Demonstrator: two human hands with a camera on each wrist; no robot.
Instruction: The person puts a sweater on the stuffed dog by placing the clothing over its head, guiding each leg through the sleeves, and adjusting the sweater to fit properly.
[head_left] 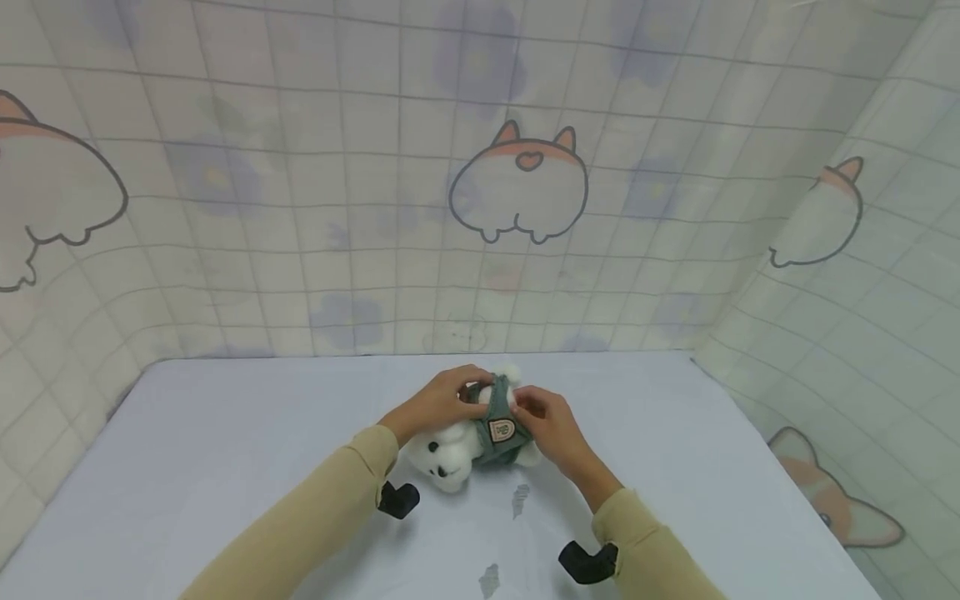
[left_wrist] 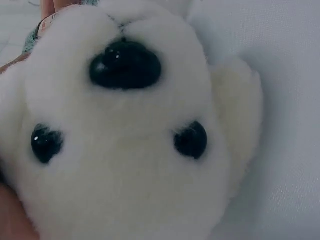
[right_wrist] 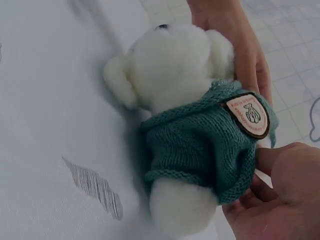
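**Two hands on a white plush dog in a green sweater**

A smooth white table [head_left: 262,442] fills the lower view. Pale cloth [head_left: 300,208] surrounds it on the far and side edges, printed with a grid, faded blue-violet flowers and cartoon corgis [head_left: 517,192]. Two ragged grey marks [head_left: 521,500] show on the tabletop, nearer the wearer than the toy.

The dog [head_left: 467,444] lies near the middle of the table's far part. Its long axis runs roughly left to right on a slant: head to the left and nearer the wearer, feet to the right. The face is turned toward the wearer.

The left hand [head_left: 438,402] is clamped on the dog's upper side, thumb and fingers set apart around the sweater and white fur. The right hand [head_left: 552,425] pinches the sweater [right_wrist: 185,142] near its lower end, thumb on the knit.

The fur is short and fluffy; the ears [right_wrist: 120,82] are floppy, the eyes [left_wrist: 191,140] glossy, black and round, the nose [left_wrist: 125,65] a wide black oval. The sweater is ribbed grey-green knit with rolled edges and a pink, dark-bordered, shield-shaped patch [right_wrist: 249,115].
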